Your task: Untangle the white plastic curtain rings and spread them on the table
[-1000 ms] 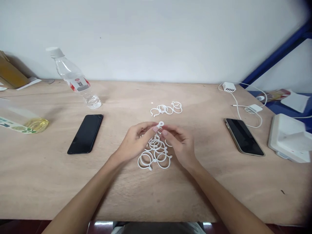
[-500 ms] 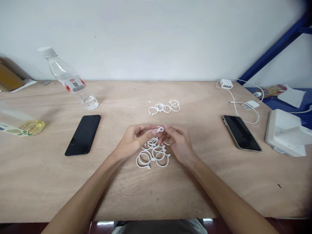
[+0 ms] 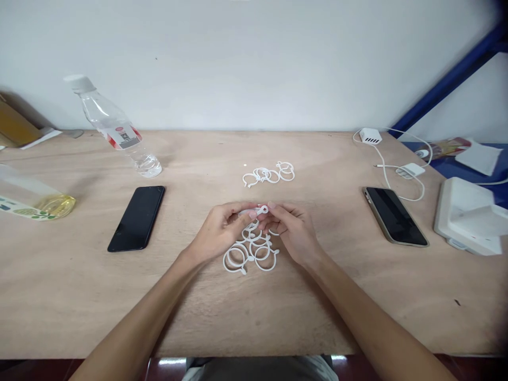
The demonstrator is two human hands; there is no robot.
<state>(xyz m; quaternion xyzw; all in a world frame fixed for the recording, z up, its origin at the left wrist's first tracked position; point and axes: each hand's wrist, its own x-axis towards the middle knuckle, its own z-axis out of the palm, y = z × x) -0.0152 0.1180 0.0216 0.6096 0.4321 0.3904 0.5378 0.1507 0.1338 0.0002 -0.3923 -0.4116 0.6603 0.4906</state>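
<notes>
A single head-worn camera looks forward and down across the tabletop (image 3: 79, 301) from its six-o'clock side, near enough that the left forearm (image 3: 151, 312) enters at seven and the right forearm (image 3: 361, 312) at five, with the wall (image 3: 246, 69) at twelve.

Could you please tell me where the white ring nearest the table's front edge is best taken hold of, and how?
I would pinch its tab between thumb and forefinger, coming from the person's side: the white ring appears to lie flat, and the tab juts out at its near side over bare tabletop, whereas other rings crowd its far side.
</notes>
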